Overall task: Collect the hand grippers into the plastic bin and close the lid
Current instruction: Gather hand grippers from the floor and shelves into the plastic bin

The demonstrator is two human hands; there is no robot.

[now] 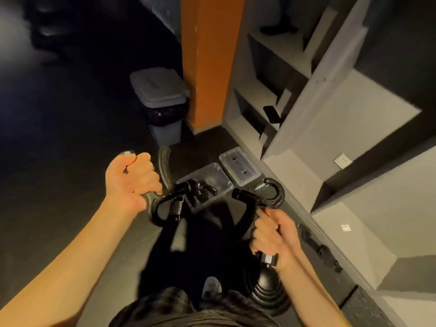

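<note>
Head cam: both hands clenched, left hand round a grey-handled gripper, right hand round a black gripper, near the clear plastic bin on the floor, other grippers already inside. Lid lies just beside it. Risk imo: dropping both together, one clips the rim and bounces out.

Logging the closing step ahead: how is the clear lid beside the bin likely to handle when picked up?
The lid looks like thin clear plastic, so probably light and slightly flexible. It lies flat on the floor, so lifting an edge may take fingertips. Flat, so unlikely to roll.
</note>
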